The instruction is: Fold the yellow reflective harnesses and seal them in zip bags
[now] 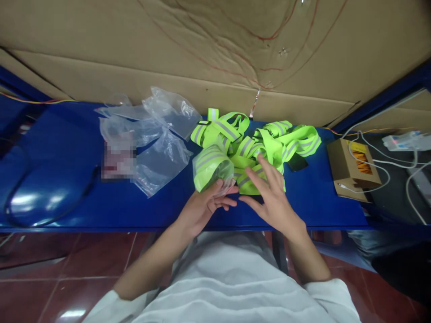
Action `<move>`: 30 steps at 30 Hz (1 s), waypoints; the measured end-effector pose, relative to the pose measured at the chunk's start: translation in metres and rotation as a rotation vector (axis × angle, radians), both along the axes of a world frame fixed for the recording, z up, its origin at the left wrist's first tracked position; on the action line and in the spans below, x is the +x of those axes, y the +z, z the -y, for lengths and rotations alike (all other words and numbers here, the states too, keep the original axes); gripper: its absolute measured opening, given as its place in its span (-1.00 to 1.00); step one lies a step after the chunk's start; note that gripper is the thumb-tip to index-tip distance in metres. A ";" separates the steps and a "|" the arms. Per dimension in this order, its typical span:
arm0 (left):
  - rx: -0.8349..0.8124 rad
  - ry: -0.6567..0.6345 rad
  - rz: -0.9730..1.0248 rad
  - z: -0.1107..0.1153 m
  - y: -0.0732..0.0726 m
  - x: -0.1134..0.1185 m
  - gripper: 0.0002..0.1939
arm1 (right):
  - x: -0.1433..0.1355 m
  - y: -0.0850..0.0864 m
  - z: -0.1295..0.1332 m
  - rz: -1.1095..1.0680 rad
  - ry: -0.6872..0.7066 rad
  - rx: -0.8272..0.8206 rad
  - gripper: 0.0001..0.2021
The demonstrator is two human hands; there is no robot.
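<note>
My left hand (pixel 206 207) grips a clear plastic bag (pixel 215 167) with a folded yellow-green reflective strap inside, thumb on top and fingers beneath. Just to the right, my right hand (pixel 269 195) is open with its fingers spread, in front of a pile of yellow-green reflective straps (pixel 279 142). Nothing shows in its grasp. The bagged strap overlaps the left part of the pile. Several clear plastic bags (pixel 161 150) lie loosely on the blue table (pixel 175 211) to the left.
An open cardboard box (pixel 343 168) stands at the right, with white cables (pixel 377 161) over and beside it. A dark flat item (pixel 298 162) lies by the straps. A black cable (pixel 23 222) curves across the table's left side. Brown cardboard (pixel 168 49) lines the back.
</note>
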State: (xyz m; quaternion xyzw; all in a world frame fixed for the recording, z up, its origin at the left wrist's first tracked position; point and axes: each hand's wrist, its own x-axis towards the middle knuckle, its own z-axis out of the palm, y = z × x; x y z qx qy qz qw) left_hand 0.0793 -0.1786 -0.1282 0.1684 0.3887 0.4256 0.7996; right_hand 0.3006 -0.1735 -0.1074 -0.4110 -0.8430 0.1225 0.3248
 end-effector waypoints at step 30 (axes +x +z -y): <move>0.490 0.060 -0.269 -0.082 0.008 -0.050 -0.65 | -0.002 0.018 -0.057 -0.505 0.020 -0.697 -0.73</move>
